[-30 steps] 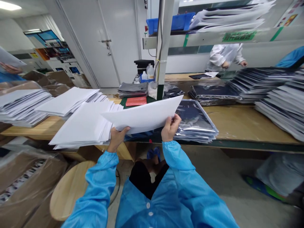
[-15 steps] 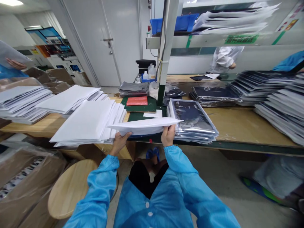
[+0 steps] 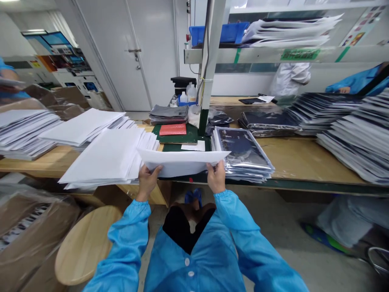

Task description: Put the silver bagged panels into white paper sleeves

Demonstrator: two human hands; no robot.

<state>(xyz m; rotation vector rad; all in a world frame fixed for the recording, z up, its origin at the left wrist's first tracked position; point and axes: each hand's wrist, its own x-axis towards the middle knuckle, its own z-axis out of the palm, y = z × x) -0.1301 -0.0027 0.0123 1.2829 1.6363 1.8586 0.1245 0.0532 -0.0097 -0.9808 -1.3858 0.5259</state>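
A white sheet, perhaps a flat paper envelope (image 3: pixel 184 163), is held up between my hands over the table's front edge, its broad side tilted toward me. My left hand (image 3: pixel 148 178) is closed on its lower left corner, thumb on the near side. At the lower right corner, my right hand (image 3: pixel 216 175) pinches it, close to a pile of dark flat packages in clear plastic (image 3: pixel 246 148). Just left of my left hand lies a stack of white sheets or envelopes (image 3: pixel 106 156). Whether the held piece is one layer or several, I cannot tell.
Behind the sheet lie a red pouch (image 3: pixel 173 129) and a green board (image 3: pixel 191 137). A post (image 3: pixel 209 69) rises at the table's back. More white stacks (image 3: pixel 24 132) stand left, tall piles (image 3: pixel 361 134) right. A round wooden stool (image 3: pixel 85 245) is at lower left. Other people work nearby.
The held white sheet has tipped up, showing more of its near side. My left hand has shifted slightly left and its grip now faces me more. The view has moved a little.
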